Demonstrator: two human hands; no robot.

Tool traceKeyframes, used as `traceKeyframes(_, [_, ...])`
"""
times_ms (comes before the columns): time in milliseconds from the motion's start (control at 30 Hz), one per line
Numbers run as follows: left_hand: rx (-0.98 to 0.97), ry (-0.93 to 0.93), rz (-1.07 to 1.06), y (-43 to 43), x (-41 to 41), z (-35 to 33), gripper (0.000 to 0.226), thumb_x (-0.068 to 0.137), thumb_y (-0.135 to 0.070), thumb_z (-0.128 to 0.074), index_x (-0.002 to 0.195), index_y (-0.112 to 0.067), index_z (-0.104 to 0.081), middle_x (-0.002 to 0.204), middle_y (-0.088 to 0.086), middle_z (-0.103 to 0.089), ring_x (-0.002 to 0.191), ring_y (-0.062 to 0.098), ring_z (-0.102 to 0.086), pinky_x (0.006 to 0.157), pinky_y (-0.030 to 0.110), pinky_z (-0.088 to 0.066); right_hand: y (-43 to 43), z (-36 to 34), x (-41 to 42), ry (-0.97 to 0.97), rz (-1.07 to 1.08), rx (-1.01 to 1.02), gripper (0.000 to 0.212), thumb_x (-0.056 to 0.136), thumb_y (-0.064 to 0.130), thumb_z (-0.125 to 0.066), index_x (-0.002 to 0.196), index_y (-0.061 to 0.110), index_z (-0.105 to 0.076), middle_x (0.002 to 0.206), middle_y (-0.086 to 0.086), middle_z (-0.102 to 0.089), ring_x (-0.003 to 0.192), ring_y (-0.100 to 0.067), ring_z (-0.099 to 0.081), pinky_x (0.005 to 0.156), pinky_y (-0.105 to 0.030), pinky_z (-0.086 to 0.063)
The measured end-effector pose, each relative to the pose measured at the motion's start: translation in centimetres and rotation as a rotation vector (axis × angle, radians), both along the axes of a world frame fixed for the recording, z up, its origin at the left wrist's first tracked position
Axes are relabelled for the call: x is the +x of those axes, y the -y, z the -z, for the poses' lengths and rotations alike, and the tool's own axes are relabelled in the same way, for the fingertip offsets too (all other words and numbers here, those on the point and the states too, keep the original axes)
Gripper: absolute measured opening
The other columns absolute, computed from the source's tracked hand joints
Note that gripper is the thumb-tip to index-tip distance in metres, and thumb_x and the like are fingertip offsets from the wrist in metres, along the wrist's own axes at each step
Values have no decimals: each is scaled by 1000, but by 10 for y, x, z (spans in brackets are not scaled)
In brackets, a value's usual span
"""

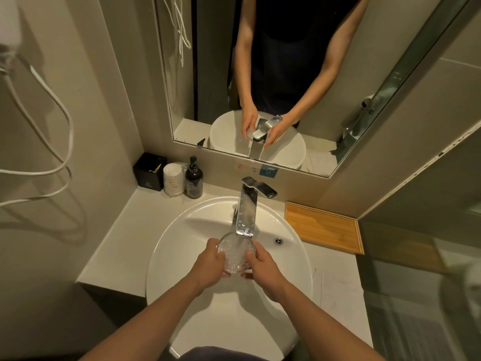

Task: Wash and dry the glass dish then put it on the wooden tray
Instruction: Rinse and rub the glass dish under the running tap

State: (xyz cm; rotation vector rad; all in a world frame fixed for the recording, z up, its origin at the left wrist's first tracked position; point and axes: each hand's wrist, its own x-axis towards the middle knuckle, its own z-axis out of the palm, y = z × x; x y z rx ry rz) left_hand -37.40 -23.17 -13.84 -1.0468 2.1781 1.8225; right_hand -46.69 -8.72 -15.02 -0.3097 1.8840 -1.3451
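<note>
on the far left of the counter, against the wall, stand a black box (149, 171), a wrapped stack of cups (172, 179) and a dark pump bottle (194, 180), none of them in play. moving in over the white basin (166, 246), the left hand (211, 264) grips the left side of the glass dish (235, 252), its thumb hooked over the near-left rim and its fingers curled underneath, where they are mostly hidden. the dish sits between both hands, held low over the middle of the basin and directly under the spout of the tap (246, 212); water is splashing and bubbling inside it, so this looks like the washing step, with the rinse under way. the right hand (263, 267) closes on the right side of the dish in the same way, thumb over the rim, fingers wrapped below. the overflow hole (278, 241) lies just right of the hands. further right, on the counter beside the basin and well apart from the dish, the wooden tray (322, 225) lies bare. nothing to dry with can be made out for certain; a pale shape shows at the far right edge, but it is too blurred to name. by my reading, drying and placing are both not yet done. the next move probably calls for tipping the water out and keeping a firm hold, since wet glass is likely to be slippery.
</note>
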Motion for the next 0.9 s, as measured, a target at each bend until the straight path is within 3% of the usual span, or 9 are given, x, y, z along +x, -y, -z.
traceKeyframes(67, [-18,-4,59,0,0,-1,27,103,-18,-39,128,-22,-47,114,11,-67,94,28,-72,81,41,-64,0,-5,-2,20,1,-18,34,110,24,-39,143,28,-51,126,-4,-65,95,-17,-67,70,-30,-59])
traceKeyframes(167, [-100,14,58,2,-2,0,24,103,-20,-41,123,-17,-55,111,8,-69,96,26,-68,83,39,-56,1,-6,-5,-1,20,-38,35,110,22,-40,142,31,-53,124,-4,-67,93,-21,-67,68,-30,-57])
traceKeyframes(267, [-83,33,34,-3,-1,-4,20,101,-25,-42,115,-13,-49,104,8,-67,90,23,-67,77,38,-57,-1,3,-1,-1,74,-22,35,108,21,-45,140,31,-53,124,-7,-70,103,-27,-72,80,-37,-62])
traceKeyframes(333, [-20,23,-3,-4,0,-3,24,95,-32,-44,110,-13,-45,108,10,-65,96,25,-69,83,47,-61,-3,7,1,4,66,-10,29,109,23,-45,137,25,-53,124,-9,-69,108,-28,-72,91,-43,-62])
traceKeyframes(500, [-110,27,52,3,-2,-4,22,105,-26,-40,117,-12,-49,104,15,-71,93,34,-71,83,47,-60,-2,-2,-1,5,6,-31,31,110,25,-41,137,27,-58,109,-2,-71,80,-9,-71,69,-31,-60])
traceKeyframes(633, [-153,12,46,-1,-1,-4,29,106,-32,-38,118,-9,-51,108,13,-69,95,32,-69,83,42,-58,-1,0,2,-6,24,-36,26,110,24,-43,131,27,-59,118,-6,-72,95,-16,-71,73,-25,-57])
traceKeyframes(733, [-1,-1,-37,-1,-1,2,42,104,-42,-41,105,-1,-50,99,19,-67,83,33,-75,72,47,-65,-3,4,4,33,34,-23,26,110,24,-41,129,24,-58,121,-9,-71,98,-21,-72,84,-34,-61])
traceKeyframes(833, [-28,31,11,3,-1,1,43,105,-43,-39,96,-2,-51,90,22,-71,71,32,-77,68,42,-66,-3,0,1,39,32,-33,30,110,26,-40,134,29,-58,123,-8,-69,89,-17,-70,73,-35,-61])
traceKeyframes(900, [-146,53,70,4,1,1,38,106,-39,-39,99,-5,-53,93,21,-74,75,34,-77,73,41,-61,-3,-4,-2,19,38,-64,33,110,26,-42,140,29,-56,124,-5,-68,91,-18,-70,68,-33,-61])
